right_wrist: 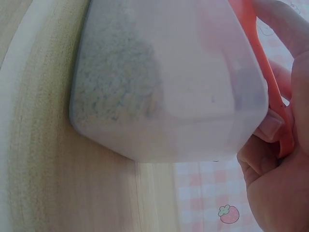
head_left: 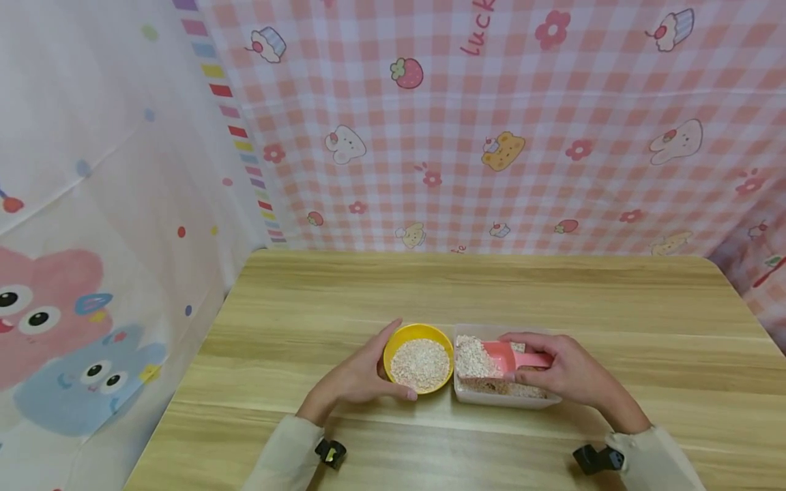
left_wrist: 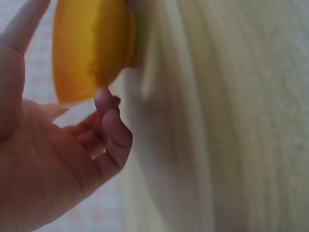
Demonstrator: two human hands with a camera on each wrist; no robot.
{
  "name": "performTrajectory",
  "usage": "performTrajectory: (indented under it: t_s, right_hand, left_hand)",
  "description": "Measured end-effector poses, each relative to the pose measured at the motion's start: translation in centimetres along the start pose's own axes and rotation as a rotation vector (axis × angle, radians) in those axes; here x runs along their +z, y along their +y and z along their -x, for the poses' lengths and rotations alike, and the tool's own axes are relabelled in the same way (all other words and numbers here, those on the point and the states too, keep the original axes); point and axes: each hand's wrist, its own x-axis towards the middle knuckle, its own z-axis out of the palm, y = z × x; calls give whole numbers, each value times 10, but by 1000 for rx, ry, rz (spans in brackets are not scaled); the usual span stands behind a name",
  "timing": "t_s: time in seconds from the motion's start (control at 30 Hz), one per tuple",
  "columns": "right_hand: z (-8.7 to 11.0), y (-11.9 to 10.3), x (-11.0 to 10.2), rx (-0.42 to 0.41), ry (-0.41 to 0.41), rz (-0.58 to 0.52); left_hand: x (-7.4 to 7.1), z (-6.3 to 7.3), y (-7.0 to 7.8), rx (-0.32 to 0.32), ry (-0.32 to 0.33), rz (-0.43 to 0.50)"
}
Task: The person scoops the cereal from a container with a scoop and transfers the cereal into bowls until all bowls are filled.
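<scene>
My left hand (head_left: 356,376) holds a yellow bowl (head_left: 419,330) at its left side, thumb toward me and fingers on the far side. Pale oat flakes (head_left: 421,365) lie inside it. In the left wrist view, fingertips meet the lower wall of the bowl (left_wrist: 91,48). Just right of the bowl stands a translucent plastic box (head_left: 506,401) with more flakes. My right hand (head_left: 574,372) grips the handle of a pink scoop (head_left: 503,356) over this box, and flakes heap at the scoop's left end. Seen from the right wrist, the scoop's handle (right_wrist: 270,82) slopes past the box wall (right_wrist: 203,96).
Bowl and box stand side by side on a wood-grain table (head_left: 344,286). Behind the table hangs a pink checked cloth (head_left: 381,136); a white cartoon-print cloth (head_left: 135,225) hangs at the left. Black bands with small devices sit on both wrists.
</scene>
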Motion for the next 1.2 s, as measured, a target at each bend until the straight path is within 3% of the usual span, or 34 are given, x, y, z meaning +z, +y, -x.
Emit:
performTrajectory:
  t_s: [0.13,0.47,0.87,1.2]
  right_hand:
    - [1,1,1,-16,7,-15]
    - [0,2,2,-5,11,-36]
    - [1,3,1,-2,6,-59]
    - [1,1,0,-41,1,-76]
  left_hand:
    - [3,-5,-6,14,-49,50]
    - [3,-10,-9,19,-82,51]
    - [4,-11,-6,-44,-89,66]
    - [4,-12,-8,-46,-82,69]
